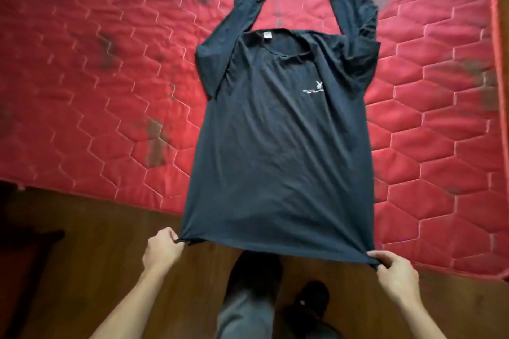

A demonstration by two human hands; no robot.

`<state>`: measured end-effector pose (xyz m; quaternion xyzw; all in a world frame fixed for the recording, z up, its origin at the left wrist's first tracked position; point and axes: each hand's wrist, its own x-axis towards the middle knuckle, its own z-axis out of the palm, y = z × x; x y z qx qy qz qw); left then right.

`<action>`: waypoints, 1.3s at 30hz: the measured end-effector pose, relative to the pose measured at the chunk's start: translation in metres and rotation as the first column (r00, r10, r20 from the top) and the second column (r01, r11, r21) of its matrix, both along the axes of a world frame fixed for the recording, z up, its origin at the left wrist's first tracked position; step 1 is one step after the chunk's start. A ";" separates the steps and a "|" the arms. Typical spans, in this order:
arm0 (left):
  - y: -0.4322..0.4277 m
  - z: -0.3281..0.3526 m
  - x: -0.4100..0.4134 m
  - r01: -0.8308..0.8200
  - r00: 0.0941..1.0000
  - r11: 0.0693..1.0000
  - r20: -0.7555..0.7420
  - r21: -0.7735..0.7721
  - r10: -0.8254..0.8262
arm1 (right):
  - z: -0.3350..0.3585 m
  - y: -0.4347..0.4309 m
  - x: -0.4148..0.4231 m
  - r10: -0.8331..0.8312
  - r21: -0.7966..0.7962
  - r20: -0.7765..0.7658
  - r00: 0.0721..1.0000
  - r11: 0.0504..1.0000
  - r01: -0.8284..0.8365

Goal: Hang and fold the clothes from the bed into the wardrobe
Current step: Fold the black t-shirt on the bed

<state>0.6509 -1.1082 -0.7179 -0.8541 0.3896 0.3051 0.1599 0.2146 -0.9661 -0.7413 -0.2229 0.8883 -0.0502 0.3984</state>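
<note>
A dark navy long-sleeved shirt [278, 140] with a small white chest logo lies front up on the red quilted mattress [96, 77]. Both sleeves point away from me, towards the far side of the bed. The hem hangs past the mattress's near edge, stretched taut between my hands. My left hand [162, 249] pinches the hem's left corner. My right hand [395, 274] pinches the hem's right corner.
A dark wooden floor [96, 270] runs along the near side of the mattress. My legs and dark shoes [311, 300] stand just below the hem. A dark object [24, 256] sits at the lower left. The wardrobe is out of view.
</note>
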 end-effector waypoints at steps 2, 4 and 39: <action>-0.007 0.004 -0.003 0.032 0.999 0.997 -0.026 0.067 -0.031 | 0.004 -0.016 0.004 0.009 0.029 0.002 1.000 1.000 -0.009; -0.024 0.007 -0.011 0.094 0.995 0.995 -0.016 0.029 -0.093 | 0.009 -0.042 0.009 0.047 0.009 -0.023 0.999 0.999 -0.047; -0.442 -0.109 -0.013 -0.169 0.909 0.706 -0.385 -0.688 -0.158 | -0.038 -0.758 0.242 0.169 -0.323 0.039 0.985 0.935 -0.148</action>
